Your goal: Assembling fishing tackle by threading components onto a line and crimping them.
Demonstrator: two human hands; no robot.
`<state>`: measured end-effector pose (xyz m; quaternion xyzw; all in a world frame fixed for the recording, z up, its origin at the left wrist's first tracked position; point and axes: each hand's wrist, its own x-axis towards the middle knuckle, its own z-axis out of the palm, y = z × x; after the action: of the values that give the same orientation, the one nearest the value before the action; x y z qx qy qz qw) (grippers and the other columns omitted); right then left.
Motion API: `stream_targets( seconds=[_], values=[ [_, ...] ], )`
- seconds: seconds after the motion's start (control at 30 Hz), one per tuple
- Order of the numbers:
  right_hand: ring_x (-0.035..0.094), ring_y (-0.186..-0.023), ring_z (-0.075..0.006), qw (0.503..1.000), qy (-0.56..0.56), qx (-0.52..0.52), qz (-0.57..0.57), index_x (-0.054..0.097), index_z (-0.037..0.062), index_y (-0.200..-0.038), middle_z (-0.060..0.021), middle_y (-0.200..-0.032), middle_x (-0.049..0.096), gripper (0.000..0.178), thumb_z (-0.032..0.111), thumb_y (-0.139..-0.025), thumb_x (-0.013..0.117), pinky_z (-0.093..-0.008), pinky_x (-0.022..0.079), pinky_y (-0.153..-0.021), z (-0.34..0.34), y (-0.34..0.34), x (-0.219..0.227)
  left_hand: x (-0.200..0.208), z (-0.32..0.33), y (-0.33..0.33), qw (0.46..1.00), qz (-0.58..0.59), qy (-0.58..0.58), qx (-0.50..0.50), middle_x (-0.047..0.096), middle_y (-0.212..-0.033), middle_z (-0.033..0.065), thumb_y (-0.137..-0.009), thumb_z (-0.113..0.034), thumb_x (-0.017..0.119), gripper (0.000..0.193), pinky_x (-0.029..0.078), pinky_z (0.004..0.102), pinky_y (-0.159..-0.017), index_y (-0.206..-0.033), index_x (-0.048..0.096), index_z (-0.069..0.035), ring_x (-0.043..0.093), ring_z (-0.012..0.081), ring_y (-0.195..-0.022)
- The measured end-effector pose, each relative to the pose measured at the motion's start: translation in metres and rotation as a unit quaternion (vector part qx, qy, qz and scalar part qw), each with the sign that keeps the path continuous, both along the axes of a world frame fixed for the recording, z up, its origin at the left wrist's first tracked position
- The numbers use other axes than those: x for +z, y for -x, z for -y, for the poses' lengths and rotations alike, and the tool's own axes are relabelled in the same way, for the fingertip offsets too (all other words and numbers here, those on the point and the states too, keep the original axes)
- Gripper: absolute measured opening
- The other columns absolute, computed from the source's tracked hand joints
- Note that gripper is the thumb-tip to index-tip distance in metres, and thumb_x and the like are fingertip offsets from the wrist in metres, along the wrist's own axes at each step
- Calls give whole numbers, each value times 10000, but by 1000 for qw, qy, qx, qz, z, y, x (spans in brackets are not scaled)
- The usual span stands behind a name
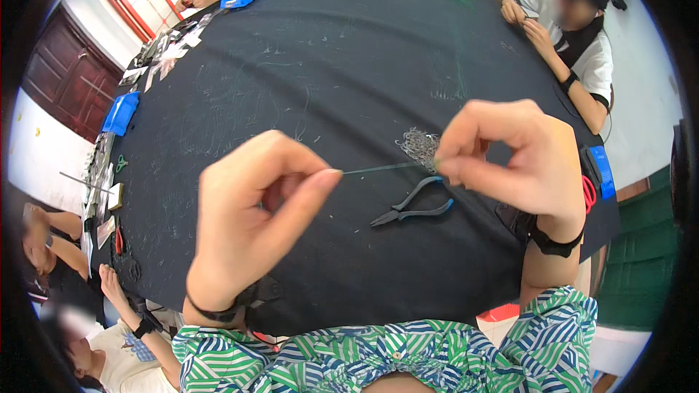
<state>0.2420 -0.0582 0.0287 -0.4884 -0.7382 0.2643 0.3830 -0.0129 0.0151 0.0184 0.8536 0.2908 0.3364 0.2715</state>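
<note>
A thin greenish line (378,169) stretches taut, almost level, between my two hands above the black cloth. My left hand (251,211) pinches one end between thumb and forefinger. At the other end, my right hand (513,156) is closed in a similar pinch. Whether something small sits in the right fingertips is too fine to make out. Just beyond those fingertips lies a pile of small silvery hook-like metal pieces (419,144), partly hidden by the hand. Below the line, pliers (415,205) with blue-and-black handles rest on the cloth, jaws toward the left and handles spread.
The black cloth (328,102) carries scattered thin line scraps. Red-handled scissors (588,193) and a blue box (603,173) lie at the right edge. Along the left edge are small packets, green scissors (121,164) and a blue tray (121,113). Other people sit around the table.
</note>
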Motion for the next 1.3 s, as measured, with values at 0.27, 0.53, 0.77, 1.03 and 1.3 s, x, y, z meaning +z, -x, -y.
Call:
stream_targets(
  seconds=[0.27, 0.53, 0.77, 1.03, 1.3],
  values=[
    [488, -514, -82, 998, 22, -35, 42, 607, 17, -825, -36, -575, 545, 64, 69, -827, 645, -254, 374, -492, -17, -12, -23, -2, -8, -1, 978, -183, -96, -27, 608, -1223, 71, -743, -209, 749, 349, 436, 253, -656, -1056, 671, -77, 536, 187, -1012],
    [505, -497, -130, 998, 57, -1, 37, 617, 29, -841, -62, -573, 548, 57, 63, -803, 644, -272, 393, -495, -21, 0, -31, -64, -14, -44, 979, 94, 114, -140, 638, -834, 41, -869, -121, 669, 231, 443, 269, -700, -1063, 619, -5, 573, 126, -745],
    [566, -522, -221, 995, 37, 2, 92, 616, 28, -823, -107, -603, 572, 86, 92, -772, 645, -309, 424, -511, -25, -2, -37, -76, -12, -48, 930, 101, 330, -123, 493, -708, -92, -935, -125, 621, 140, 330, 142, -574, -1029, 602, -23, 427, -32, -624],
    [668, -691, -273, 972, 75, -93, 202, 663, 43, -827, -132, -717, 666, 100, 108, -752, 651, -359, 502, -619, -40, -41, -52, -110, -21, -53, 881, 157, 439, -78, 414, -666, -116, -956, -154, 593, 99, 200, 163, -476, -942, 591, -56, 279, -33, -544],
    [653, -667, -244, 932, 98, -140, 319, 656, 17, -808, -120, -718, 672, 83, 32, -726, 659, -343, 497, -615, -57, -85, -105, -133, -31, -56, 818, 186, 537, -87, 370, -672, -109, -968, -166, 573, 106, 203, 184, -466, -965, 587, -61, 252, -10, -539]
  ],
)
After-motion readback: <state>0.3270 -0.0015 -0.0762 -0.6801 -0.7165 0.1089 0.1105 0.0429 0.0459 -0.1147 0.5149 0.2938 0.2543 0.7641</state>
